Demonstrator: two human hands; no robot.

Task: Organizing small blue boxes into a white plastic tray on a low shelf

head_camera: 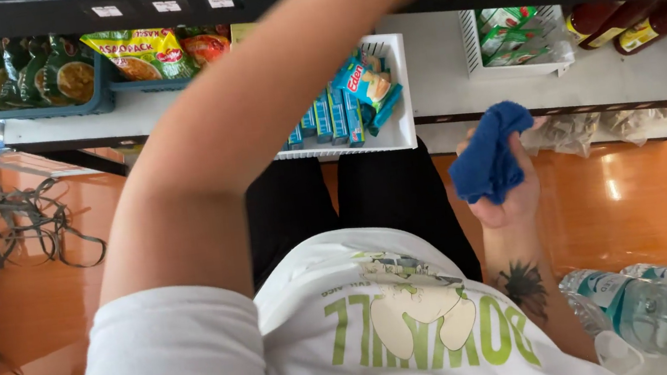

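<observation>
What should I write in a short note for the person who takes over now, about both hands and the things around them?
Right hand: fingers closed around a crumpled blue cloth, held below the edge of the white shelf.
Left hand: out of view; the left arm reaches up past the top of the picture.
Nearby: white basket of blue packets on the shelf, sauce bottles at right, water bottles low right.
Done: the pictures do not show which surfaces have been wiped.
Left: cannot be judged either; check the shelves yourself.
</observation>
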